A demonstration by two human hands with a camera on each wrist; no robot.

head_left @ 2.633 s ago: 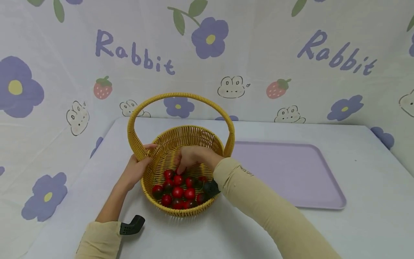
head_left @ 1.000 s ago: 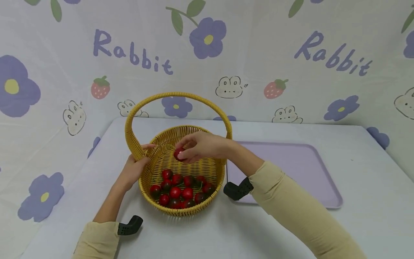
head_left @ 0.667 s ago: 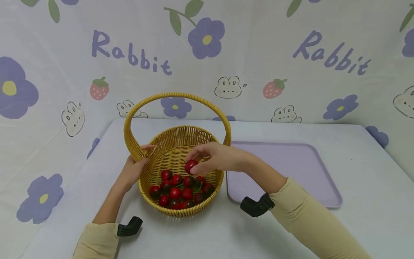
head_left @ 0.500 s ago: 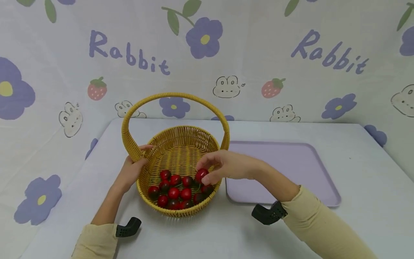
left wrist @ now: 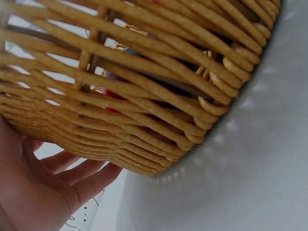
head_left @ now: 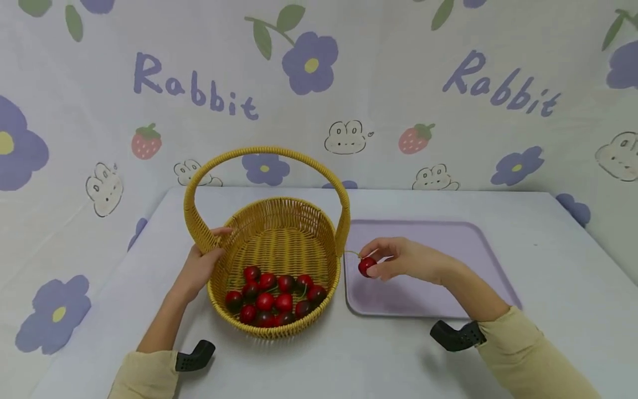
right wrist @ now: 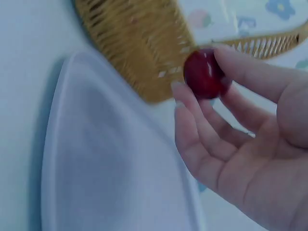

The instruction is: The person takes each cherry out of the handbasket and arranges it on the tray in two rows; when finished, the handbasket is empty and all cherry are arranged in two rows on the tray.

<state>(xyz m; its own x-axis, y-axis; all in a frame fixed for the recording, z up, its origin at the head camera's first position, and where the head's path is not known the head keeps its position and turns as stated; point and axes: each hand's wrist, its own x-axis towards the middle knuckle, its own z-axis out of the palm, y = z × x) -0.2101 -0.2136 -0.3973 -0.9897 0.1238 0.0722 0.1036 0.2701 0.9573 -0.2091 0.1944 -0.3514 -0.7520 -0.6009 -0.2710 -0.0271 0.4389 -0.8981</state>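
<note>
A woven yellow basket with a tall arched handle stands on the table and holds several red cherries. My left hand grips the basket's left rim, thumb over the edge. My right hand pinches one red cherry by thumb and fingertips, its stem pointing toward the basket. It hovers just above the left end of a flat lilac tray. In the right wrist view the cherry sits between my fingertips with the tray below it.
The tray lies right of the basket, almost touching it, with nothing on it. A flowered cloth backdrop rises behind the white table. Black wrist mounts show near the table's front edge.
My right hand lifted a cherry out of the basket and carried it rightward over the rim to above the tray's left end. The left hand stayed on the basket rim.
</note>
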